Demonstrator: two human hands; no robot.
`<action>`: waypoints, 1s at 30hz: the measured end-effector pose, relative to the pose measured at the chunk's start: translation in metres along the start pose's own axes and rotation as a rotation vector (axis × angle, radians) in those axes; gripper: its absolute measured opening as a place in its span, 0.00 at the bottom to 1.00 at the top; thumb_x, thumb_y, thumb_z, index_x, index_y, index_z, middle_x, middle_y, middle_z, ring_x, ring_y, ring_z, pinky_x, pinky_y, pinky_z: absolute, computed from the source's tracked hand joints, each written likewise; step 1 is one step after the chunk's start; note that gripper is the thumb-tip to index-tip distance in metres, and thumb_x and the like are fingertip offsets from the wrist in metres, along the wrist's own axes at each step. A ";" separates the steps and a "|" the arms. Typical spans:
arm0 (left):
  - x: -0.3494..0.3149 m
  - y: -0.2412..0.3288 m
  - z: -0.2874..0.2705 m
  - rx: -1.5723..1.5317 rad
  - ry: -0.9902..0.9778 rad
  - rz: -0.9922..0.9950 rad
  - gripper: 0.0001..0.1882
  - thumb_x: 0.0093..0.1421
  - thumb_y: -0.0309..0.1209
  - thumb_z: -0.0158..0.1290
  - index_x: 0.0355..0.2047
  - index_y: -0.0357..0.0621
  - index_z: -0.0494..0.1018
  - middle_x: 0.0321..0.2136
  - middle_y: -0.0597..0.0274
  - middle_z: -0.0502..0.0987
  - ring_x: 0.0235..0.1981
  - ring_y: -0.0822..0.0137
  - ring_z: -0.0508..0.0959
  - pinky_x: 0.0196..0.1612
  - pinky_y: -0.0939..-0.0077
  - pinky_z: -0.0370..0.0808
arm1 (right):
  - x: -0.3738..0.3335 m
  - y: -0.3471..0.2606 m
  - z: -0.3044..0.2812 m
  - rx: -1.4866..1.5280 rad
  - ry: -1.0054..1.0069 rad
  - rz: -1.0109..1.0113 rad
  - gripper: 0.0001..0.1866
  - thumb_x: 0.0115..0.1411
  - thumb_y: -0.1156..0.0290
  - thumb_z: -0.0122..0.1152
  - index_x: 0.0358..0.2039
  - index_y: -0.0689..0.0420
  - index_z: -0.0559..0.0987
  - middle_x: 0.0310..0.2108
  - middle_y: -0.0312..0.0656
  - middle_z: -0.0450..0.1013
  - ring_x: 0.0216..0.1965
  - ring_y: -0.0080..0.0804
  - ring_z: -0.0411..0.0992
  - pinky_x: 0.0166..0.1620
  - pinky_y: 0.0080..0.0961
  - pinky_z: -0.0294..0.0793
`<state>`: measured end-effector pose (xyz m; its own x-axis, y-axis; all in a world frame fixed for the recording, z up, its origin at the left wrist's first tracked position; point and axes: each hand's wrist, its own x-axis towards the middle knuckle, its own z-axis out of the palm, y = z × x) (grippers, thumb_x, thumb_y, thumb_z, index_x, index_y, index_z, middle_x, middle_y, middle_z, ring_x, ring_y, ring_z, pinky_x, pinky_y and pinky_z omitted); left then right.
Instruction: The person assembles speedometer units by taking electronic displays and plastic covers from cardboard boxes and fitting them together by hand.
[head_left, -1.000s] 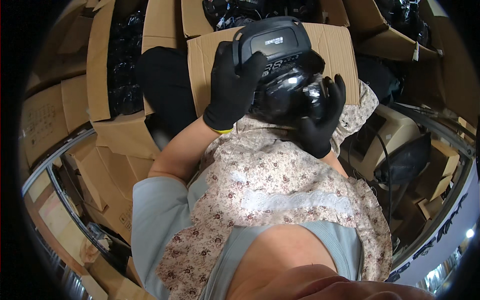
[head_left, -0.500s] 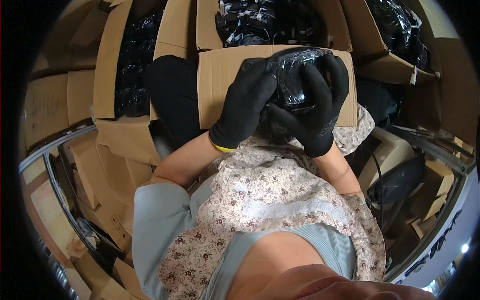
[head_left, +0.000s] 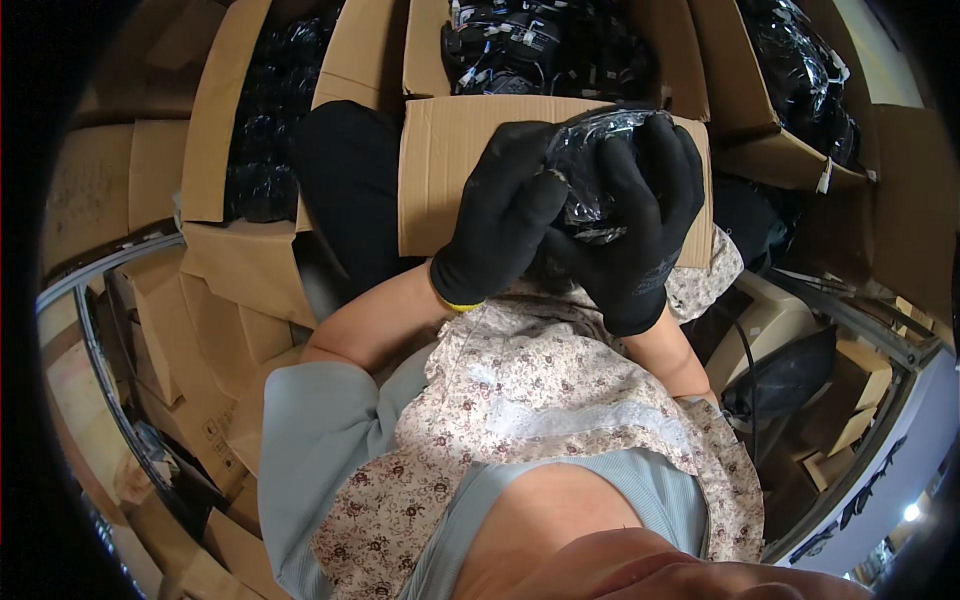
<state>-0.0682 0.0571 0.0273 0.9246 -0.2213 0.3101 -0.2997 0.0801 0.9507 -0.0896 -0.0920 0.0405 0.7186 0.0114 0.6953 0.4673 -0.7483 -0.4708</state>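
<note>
Both my hands wear black gloves and grip a dark object wrapped in shiny clear film (head_left: 588,180). My left hand (head_left: 508,205) closes on its left side, thumb against the film. On the right side, the fingers of my right hand (head_left: 640,215) curl over the top, with the thumb low across the front. What lies inside the wrapping I cannot make out. Behind it stands the front flap of a cardboard box (head_left: 455,165). Inside that box are several black parts with small white connectors (head_left: 515,45).
On the left, a tall carton (head_left: 208,130) holds dark film-wrapped packs (head_left: 265,140). Another open carton (head_left: 765,150) with wrapped black items (head_left: 800,75) stands at the right. Metal rails (head_left: 105,268) run along both sides. A beige machine housing (head_left: 765,325) sits to my right.
Both hands and the wrapped object have shifted slightly to the right and down. My right fingers have moved further over the film, covering more of it.
</note>
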 end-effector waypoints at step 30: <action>0.067 0.027 -0.009 0.170 0.189 0.209 0.26 0.55 0.28 0.62 0.53 0.35 0.70 0.45 0.58 0.77 0.46 0.66 0.76 0.54 0.72 0.72 | 0.037 0.044 -0.002 0.481 0.004 0.136 0.13 0.55 0.74 0.64 0.42 0.57 0.75 0.35 0.41 0.75 0.41 0.37 0.72 0.48 0.31 0.69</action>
<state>-0.0117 0.0535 0.0735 0.8613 -0.0320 0.5070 -0.5080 -0.0620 0.8591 -0.0434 -0.1259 0.0458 0.7878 -0.0684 0.6121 0.5549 -0.3524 -0.7536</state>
